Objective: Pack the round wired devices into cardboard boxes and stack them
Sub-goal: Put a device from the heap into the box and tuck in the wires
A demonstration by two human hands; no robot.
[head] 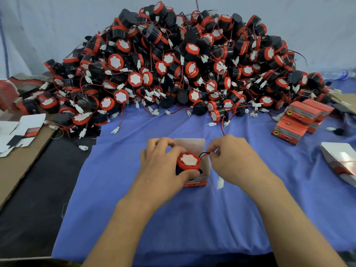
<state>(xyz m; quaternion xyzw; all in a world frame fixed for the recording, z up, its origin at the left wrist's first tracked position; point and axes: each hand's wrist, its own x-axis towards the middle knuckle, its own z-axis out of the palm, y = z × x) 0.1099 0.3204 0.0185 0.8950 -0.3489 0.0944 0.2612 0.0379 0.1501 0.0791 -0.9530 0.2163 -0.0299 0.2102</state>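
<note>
Head view puts the round device [188, 162] red face up in the mouth of the open box [196, 183], part way in and not yet seated, so this unit looks mid-pack: its lead is to be tucked and the flap behind it closed. The left hand [161, 162] wraps the device from the box's left, fingers curled over the far rim and thumb pressed on the near side. The right hand [229, 158], just right of the box, pinches the red-and-black wire [204, 154] where it leaves the device. A white plug [220, 183] lies just right of the box on the blue cloth [134, 209]. Well to the right and beyond, a few packed boxes [297, 122] are stacked. Beyond the box a huge heap [173, 70] of loose devices remains, so most of the job seems left. Flat blanks [17, 130] wait far left.
</note>
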